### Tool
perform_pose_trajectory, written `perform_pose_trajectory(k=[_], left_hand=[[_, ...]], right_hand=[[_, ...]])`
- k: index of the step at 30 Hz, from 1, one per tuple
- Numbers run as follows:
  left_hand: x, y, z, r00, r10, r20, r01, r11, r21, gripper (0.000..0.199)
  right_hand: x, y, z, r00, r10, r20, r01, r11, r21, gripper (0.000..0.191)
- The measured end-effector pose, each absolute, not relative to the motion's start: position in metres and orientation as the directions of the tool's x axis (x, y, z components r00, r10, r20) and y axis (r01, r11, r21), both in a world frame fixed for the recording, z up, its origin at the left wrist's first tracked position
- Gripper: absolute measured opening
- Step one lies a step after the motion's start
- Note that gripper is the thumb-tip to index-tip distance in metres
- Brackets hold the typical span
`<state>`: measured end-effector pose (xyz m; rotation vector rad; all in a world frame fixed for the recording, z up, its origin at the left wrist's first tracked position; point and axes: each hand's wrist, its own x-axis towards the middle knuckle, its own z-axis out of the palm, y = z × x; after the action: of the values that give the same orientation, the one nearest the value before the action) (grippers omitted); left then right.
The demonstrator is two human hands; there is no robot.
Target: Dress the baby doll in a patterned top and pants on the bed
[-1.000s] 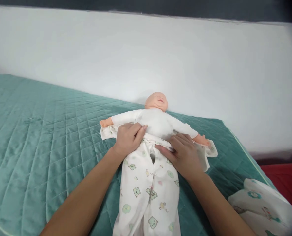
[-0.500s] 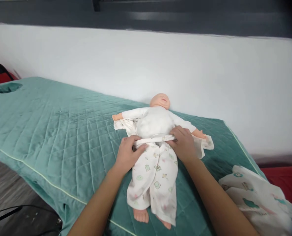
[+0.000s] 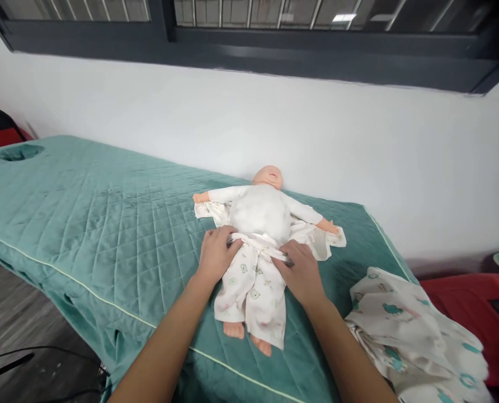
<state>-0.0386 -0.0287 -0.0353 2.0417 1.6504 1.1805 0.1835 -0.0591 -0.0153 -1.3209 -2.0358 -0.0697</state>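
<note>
Patterned trousers (image 3: 253, 288) on a baby doll (image 3: 260, 210) are pinched at either side of the waistband (image 3: 260, 242) by a person's left hand (image 3: 217, 252) and right hand (image 3: 302, 268), both nearly closed, thumbs against curled fingers. The doll lies face up towards the right end of a green quilted bed (image 3: 119, 235), head by the far edge, bare feet towards the pale-piped near edge. Crumpled printed cloth (image 3: 421, 341) overlaps the right edge and a red object (image 3: 463, 285). A round hole (image 3: 20, 153) marks the bed's left end. White wall (image 3: 149, 106) runs along the far edge beneath a barred, dark-framed window (image 3: 266, 42); grey floor (image 3: 14, 313) and a black cable (image 3: 43, 348) show beyond the near edge.
</note>
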Motion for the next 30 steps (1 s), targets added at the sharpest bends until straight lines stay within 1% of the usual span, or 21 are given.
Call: perform_pose_trajectory(k=[4, 7, 9, 11, 16, 21, 24, 28, 30], left_hand=[[-0.039, -0.028, -0.038, 0.042, 0.901, 0.431, 0.696, -0.336, 0.634, 0.014], [-0.039, -0.027, -0.04, 0.041, 0.911, 0.41, 0.68, -0.327, 0.656, 0.015], [-0.038, -0.027, -0.04, 0.046, 0.916, 0.398, 0.653, -0.329, 0.682, 0.016], [-0.038, -0.026, -0.04, 0.06, 0.918, 0.392, 0.631, -0.339, 0.698, 0.016], [-0.034, -0.019, -0.032, 0.1, 0.91, 0.403, 0.585, -0.381, 0.716, 0.014], [-0.025, 0.0, -0.027, 0.142, 0.872, 0.469, 0.554, -0.463, 0.692, 0.015], [-0.02, 0.01, -0.029, 0.13, 0.871, 0.473, 0.547, -0.461, 0.698, 0.015], [-0.019, 0.013, -0.035, 0.107, 0.87, 0.481, 0.571, -0.45, 0.686, 0.014], [-0.02, 0.012, -0.037, 0.094, 0.864, 0.494, 0.585, -0.45, 0.675, 0.014]], right_hand=[[0.18, -0.067, -0.016, -0.126, 0.882, 0.454, 0.748, 0.385, -0.541, 0.01], [0.181, -0.063, -0.015, -0.045, 0.933, 0.356, 0.647, 0.299, -0.701, 0.015], [0.183, -0.06, -0.016, 0.006, 0.953, 0.303, 0.577, 0.245, -0.779, 0.021], [0.185, -0.057, -0.018, 0.053, 0.962, 0.268, 0.52, 0.203, -0.83, 0.029], [0.19, -0.051, -0.028, 0.086, 0.961, 0.261, 0.45, 0.196, -0.871, 0.042], [0.194, -0.048, -0.032, 0.109, 0.977, 0.183, 0.388, 0.128, -0.913, 0.053], [0.196, -0.048, -0.03, 0.098, 0.979, 0.181, 0.428, 0.122, -0.896, 0.048], [0.196, -0.047, -0.025, 0.045, 0.968, 0.247, 0.537, 0.185, -0.823, 0.034], [0.195, -0.047, -0.023, 0.02, 0.962, 0.272, 0.573, 0.212, -0.792, 0.03]])
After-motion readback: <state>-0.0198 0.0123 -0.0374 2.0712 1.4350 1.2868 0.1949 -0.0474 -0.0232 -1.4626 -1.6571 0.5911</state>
